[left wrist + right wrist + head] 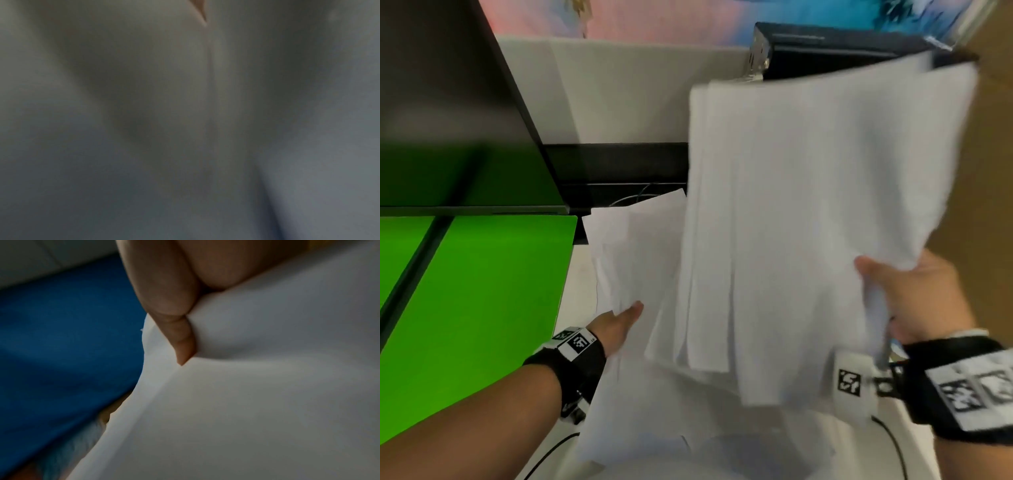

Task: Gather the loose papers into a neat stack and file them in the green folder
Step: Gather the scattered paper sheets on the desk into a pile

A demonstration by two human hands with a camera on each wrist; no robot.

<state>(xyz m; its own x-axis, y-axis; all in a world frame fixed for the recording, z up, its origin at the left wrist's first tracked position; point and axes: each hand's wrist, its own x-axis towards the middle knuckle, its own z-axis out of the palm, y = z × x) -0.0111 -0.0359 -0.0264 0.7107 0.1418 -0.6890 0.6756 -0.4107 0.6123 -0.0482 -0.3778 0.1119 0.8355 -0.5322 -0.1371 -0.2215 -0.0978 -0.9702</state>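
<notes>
Clearly the gathering is only half done: the right hand [914, 298] lifts a fanned bundle of papers [808, 222] above the surface [582, 284], thumb on top and fingers [174, 318] pinching one edge, probably so the sheets hang free and can be squared. The left hand [619, 325] reaches to the remaining loose sheets [640, 246] still lying there; its fingers are hidden by paper, so I cannot tell whether they grasp anything. The green folder [476, 291] lies open just left of the sheets, seemingly ready to receive the stack.
</notes>
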